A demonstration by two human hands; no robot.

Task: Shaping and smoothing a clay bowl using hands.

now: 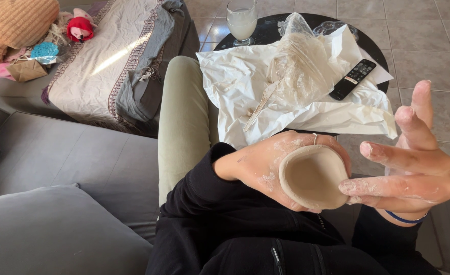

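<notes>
Head view shows your left hand (pixel 265 163) cupped firmly around the small clay bowl (pixel 314 175), its mouth facing you. Beside its rim, your right hand (pixel 413 163) spreads its fingers, the lowest seemingly touching clay. Behind the bowl sits the paper-covered worktop (pixel 372 40).

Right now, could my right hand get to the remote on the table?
Probably yes. The right hand only touches the clay bowl with fingertips while the left hand cups it. The remote lies uncovered on white paper, nothing between them.
</notes>
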